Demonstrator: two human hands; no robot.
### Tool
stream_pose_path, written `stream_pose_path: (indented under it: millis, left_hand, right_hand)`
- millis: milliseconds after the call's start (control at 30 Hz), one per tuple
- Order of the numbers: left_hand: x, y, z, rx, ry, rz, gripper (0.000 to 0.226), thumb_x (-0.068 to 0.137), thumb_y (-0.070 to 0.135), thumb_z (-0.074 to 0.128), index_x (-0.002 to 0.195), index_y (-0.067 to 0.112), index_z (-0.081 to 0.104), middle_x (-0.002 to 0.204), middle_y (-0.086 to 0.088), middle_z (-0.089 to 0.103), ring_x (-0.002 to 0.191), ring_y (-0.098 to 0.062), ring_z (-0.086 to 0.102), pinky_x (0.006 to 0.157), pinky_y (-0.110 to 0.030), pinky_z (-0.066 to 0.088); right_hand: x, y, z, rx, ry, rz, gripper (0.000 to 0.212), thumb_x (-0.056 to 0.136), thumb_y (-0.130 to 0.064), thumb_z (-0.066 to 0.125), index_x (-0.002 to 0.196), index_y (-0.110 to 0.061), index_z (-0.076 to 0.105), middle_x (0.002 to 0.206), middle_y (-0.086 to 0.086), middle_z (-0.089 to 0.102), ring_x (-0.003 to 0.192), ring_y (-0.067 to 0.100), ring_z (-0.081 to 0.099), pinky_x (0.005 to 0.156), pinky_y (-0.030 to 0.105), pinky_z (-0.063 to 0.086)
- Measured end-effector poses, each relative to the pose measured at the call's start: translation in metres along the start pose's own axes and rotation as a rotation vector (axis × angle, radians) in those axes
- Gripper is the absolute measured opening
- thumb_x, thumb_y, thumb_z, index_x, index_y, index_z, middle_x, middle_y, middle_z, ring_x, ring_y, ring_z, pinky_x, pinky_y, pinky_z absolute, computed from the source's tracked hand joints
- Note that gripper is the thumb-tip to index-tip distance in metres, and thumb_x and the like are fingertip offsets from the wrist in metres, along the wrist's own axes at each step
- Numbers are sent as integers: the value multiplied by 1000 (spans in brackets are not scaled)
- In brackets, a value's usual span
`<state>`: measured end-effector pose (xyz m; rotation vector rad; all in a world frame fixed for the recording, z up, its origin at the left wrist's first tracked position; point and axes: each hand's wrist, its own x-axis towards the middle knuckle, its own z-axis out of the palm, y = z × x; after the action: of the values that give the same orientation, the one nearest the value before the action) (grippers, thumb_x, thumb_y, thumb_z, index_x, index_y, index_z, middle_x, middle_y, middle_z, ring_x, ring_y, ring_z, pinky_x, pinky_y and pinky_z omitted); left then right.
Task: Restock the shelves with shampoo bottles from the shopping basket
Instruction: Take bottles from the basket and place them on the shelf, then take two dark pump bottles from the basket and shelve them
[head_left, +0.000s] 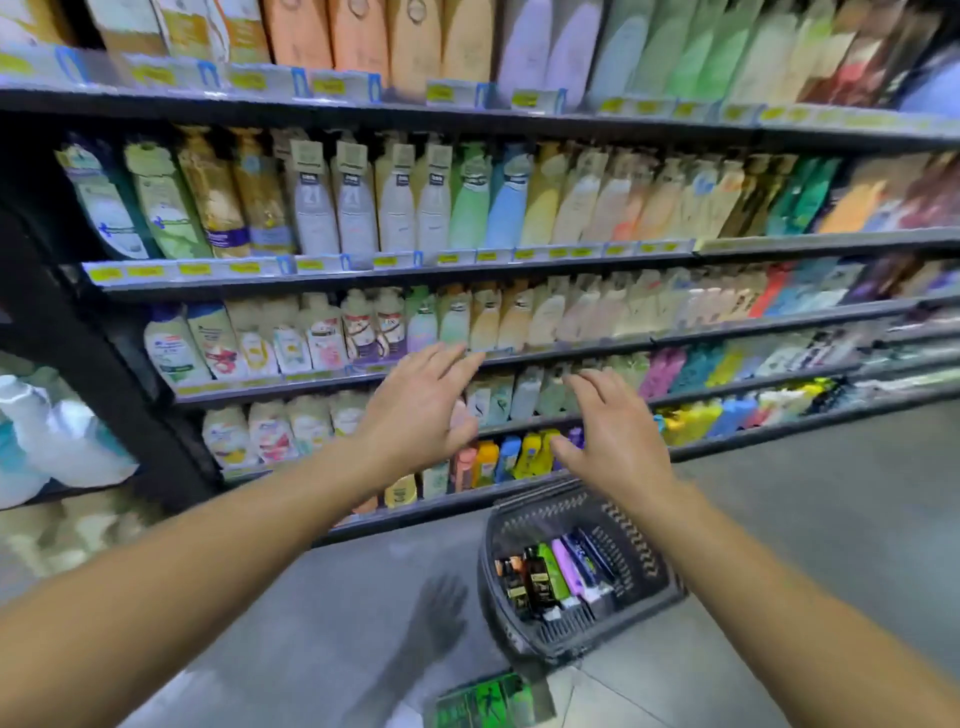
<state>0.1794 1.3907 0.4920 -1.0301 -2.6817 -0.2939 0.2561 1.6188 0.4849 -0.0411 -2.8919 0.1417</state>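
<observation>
Both hands are empty, fingers spread. The shampoo bottles (553, 574) lie flat in the shopping basket (644, 545) on the floor, below the right hand (618, 436); the left hand (415, 410) is farther.

Shopping basket (644, 535): dark plastic, slotted walls, sits on the grey floor just in front of the bottom shelf. Shampoo bottles (553, 577) lie inside side by side, caps toward the near wall: two dark brown with gold labels, one green, one lilac, one dark blue. Shelves (519, 358): dark metal tiers, yellow price tags on the edges, packed with upright bottles, image blurred.
</observation>
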Motion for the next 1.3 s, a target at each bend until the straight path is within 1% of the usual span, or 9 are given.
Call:
stream_pose_path:
  millis: [67, 200, 433, 633, 767, 1033, 1133, 1233, 1300]
  left_hand:
    - [12, 33, 28, -33, -46, 16, 76, 90, 47, 58, 153, 15, 30, 158, -9, 31, 144, -27, 28, 119, -38, 19]
    - [37, 75, 81, -75, -139, 70, 75, 87, 43, 64, 149, 10, 37, 152, -13, 40, 139, -30, 37, 115, -41, 27]
    - [89, 85, 188, -145, -312, 41, 76, 90, 47, 60, 152, 15, 30, 157, -9, 33, 143, -26, 31, 118, -37, 23]
    - [137, 66, 279, -204, -444, -22, 76, 87, 40, 65, 150, 10, 36, 153, -13, 39, 138, -31, 38, 115, -40, 31]
    - [154, 62, 347, -279, -570, -141, 75, 87, 38, 64, 150, 11, 33, 155, -11, 35, 139, -31, 36, 111, -44, 35]
    - [137, 78, 497, -373, -740, -422, 74, 88, 40, 62, 151, 21, 28, 154, -3, 33, 135, -28, 38, 110, -37, 35]
    - [122, 90, 559, -389, -727, -546, 73, 85, 35, 68, 148, 14, 36, 146, -7, 42, 125, -32, 49, 103, -43, 45]
    - [103, 96, 622, -427, -760, -675, 71, 83, 32, 70, 144, 9, 42, 137, -13, 50, 122, -33, 50, 104, -43, 42]
    - [88, 101, 663, -436, -780, -757, 73, 82, 32, 71, 144, 10, 41, 139, -14, 49, 124, -33, 49, 105, -43, 42]
  right_hand:
    - [-17, 41, 11, -1, -29, 38, 74, 85, -44, 66, 145, -10, 41, 148, 8, 41, 141, 28, 31, 119, 40, 22]
    - [-37, 110, 41, 8, -124, 105, 72, 82, -41, 68, 141, -7, 46, 142, 11, 47, 135, 31, 38, 116, 43, 28]
    - [-22, 198, 120, 120, -264, 197, 62, 75, -32, 74, 129, -7, 57, 123, 13, 59, 113, 35, 54, 99, 41, 43]
    - [7, 249, 208, 194, -478, 275, 70, 83, -40, 68, 143, -12, 43, 143, 9, 44, 132, 28, 40, 112, 37, 33]
    - [15, 273, 265, 251, -570, 322, 66, 87, -40, 64, 144, -14, 40, 146, 5, 41, 135, 27, 37, 114, 36, 31]
    - [29, 328, 403, 339, -786, 311, 64, 85, -34, 66, 140, -12, 42, 141, 7, 43, 131, 30, 39, 107, 38, 38]
    - [31, 350, 470, 348, -869, 289, 65, 85, -33, 67, 140, -11, 41, 139, 9, 44, 128, 33, 41, 104, 40, 40]
    - [24, 363, 536, 377, -959, 282, 62, 84, -31, 66, 138, -11, 45, 136, 10, 46, 126, 32, 44, 103, 38, 42]
    - [16, 367, 579, 380, -1005, 280, 61, 84, -32, 66, 137, -12, 45, 135, 9, 47, 126, 31, 45, 103, 39, 42]
